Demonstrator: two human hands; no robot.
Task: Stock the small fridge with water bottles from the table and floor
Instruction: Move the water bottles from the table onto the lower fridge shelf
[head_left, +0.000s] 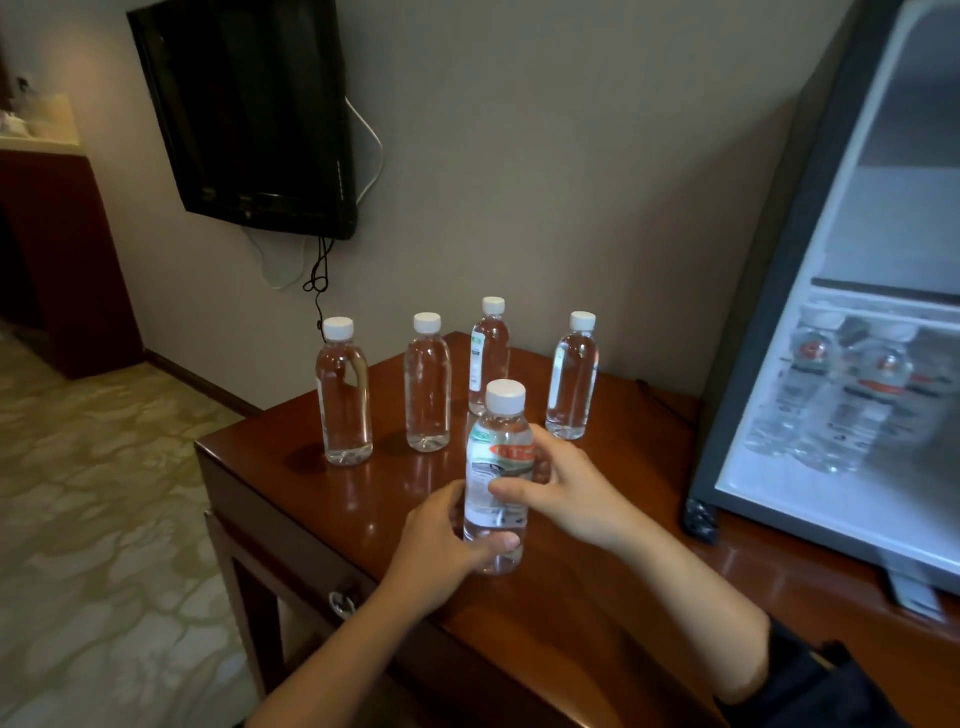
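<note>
On the right, small fridge (753, 364): stands on the table's far end, its inside in view; blurred bottles in the fridge (852, 395) lie on a shelf.
Table (322, 493): dark polished wood, glossy.
Row of four bottles (427, 384): upright, capped, full, near the wall; well apart from both hands.
Held bottle (498, 462): upright in front of the row, between the two hands; whether its base touches the wood I cannot tell.
Right hand (566, 488): grips the labelled middle, thumb across the front, fingers behind.
Left hand (441, 540): grips the clear lower part, thumb on the front near the base.
Cap (505, 395): white, on, clear of both hands.
Handling (my guess): full, so weighty for its size; thin clear wall likely gives under a hard squeeze; smooth plastic may slip.
Best hold (my guess): the label band at mid-height; one hand looks enough.
Fridge from bottle: off to its right, near.
</note>
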